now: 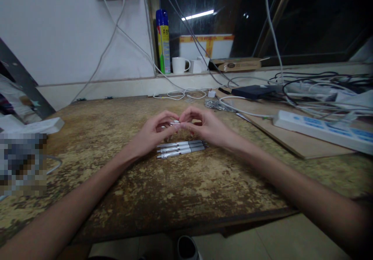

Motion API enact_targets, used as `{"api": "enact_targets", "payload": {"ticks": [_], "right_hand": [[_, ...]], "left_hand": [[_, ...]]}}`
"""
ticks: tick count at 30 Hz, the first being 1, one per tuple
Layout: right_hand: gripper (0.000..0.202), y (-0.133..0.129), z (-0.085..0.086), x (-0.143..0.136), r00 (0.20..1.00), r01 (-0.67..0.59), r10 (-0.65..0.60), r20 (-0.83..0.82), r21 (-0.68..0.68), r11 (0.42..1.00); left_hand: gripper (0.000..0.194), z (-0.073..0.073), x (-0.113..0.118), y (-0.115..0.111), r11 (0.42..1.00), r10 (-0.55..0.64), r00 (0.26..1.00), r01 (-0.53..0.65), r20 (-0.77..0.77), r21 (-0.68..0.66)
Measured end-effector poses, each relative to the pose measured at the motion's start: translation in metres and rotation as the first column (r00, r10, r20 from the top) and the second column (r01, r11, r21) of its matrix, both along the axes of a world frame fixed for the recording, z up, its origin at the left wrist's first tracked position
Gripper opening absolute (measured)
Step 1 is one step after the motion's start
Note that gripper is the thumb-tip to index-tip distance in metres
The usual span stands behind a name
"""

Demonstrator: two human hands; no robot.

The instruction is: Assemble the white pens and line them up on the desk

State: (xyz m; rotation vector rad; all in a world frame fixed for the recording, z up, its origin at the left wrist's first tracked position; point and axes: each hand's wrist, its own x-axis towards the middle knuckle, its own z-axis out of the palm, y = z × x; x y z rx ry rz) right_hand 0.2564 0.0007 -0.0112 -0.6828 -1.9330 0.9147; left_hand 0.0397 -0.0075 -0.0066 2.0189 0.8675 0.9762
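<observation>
My left hand (pixel 157 128) and my right hand (pixel 205 126) meet fingertip to fingertip just above the table. Both are closed in a pinch. A small whitish piece (pixel 174 123) shows at the left fingertips, too blurred to name. Whatever lies between the right fingertips is hidden. Just below the hands, several white and grey pens (pixel 182 149) lie side by side on the worn wooden table (pixel 175 190). My right hand partly overlaps their right ends. Glimpses of light, small shapes appear behind the curled fingers, mostly covered.
On the right are a power strip (pixel 323 130), a flat brown board (pixel 291 136) and tangled cables (pixel 314 81). A white cable (pixel 177 94) lies along the back. The sill holds a spray can (pixel 163 42), a white mug (pixel 180 65) and a cardboard box (pixel 239 64).
</observation>
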Motion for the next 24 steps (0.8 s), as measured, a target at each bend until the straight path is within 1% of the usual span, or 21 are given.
{"api": "enact_targets", "payload": {"ticks": [2, 3, 5, 7, 9, 11, 13, 15, 16, 20, 24], "right_hand": [[0.022, 0.001, -0.002, 0.002, 0.998, 0.018, -0.018, 0.053, -0.001, 1.0], [0.022, 0.002, -0.003, 0.004, 0.996, 0.048, -0.047, 0.08, -0.007, 0.999], [0.023, 0.007, -0.006, 0.008, 0.979, 0.148, -0.147, 0.141, 0.004, 0.989], [0.024, 0.012, -0.009, 0.014, 0.944, 0.252, -0.258, 0.205, 0.056, 0.966], [0.024, 0.017, -0.011, 0.02, 0.921, 0.289, -0.296, 0.252, 0.068, 0.955], [0.023, 0.02, -0.012, 0.024, 0.932, 0.247, -0.243, 0.271, 0.017, 0.969], [0.022, 0.021, -0.012, 0.027, 0.948, 0.146, -0.129, 0.29, -0.041, 0.988], [0.022, 0.02, -0.012, 0.028, 0.943, 0.052, -0.024, 0.331, -0.077, 0.996], [0.023, 0.02, -0.012, 0.028, 0.936, 0.026, 0.007, 0.353, -0.088, 0.996], [0.025, 0.02, -0.014, 0.027, 0.924, -0.006, 0.049, 0.38, -0.112, 0.994], [0.028, 0.02, -0.013, 0.026, 0.906, -0.037, 0.101, 0.411, -0.161, 0.986]], "left_hand": [[0.028, -0.001, 0.0, 0.001, 1.0, 0.008, 0.999, -0.008, -0.038, -0.003], [0.027, -0.002, -0.001, 0.002, 1.0, 0.021, 0.998, -0.021, -0.052, -0.007], [0.027, -0.004, -0.005, 0.007, 0.999, 0.05, 0.996, -0.051, -0.07, -0.01], [0.027, -0.003, -0.01, 0.012, 0.997, 0.076, 0.994, -0.077, -0.084, 0.001], [0.029, 0.0, -0.017, 0.016, 0.996, 0.094, 0.988, -0.093, -0.124, 0.013], [0.03, 0.005, -0.025, 0.019, 0.996, 0.093, 0.979, -0.089, -0.183, 0.032], [0.031, 0.009, -0.033, 0.021, 0.998, 0.063, 0.962, -0.056, -0.267, 0.037], [0.03, 0.011, -0.039, 0.021, 0.999, 0.027, 0.938, -0.014, -0.345, 0.039], [0.03, 0.011, -0.042, 0.022, 0.999, 0.011, 0.924, 0.005, -0.382, 0.042], [0.032, 0.01, -0.045, 0.021, 0.997, -0.042, 0.865, 0.069, -0.5, 0.037], [0.03, 0.012, -0.043, 0.018, 0.994, -0.063, 0.831, 0.104, -0.553, 0.044]]}}
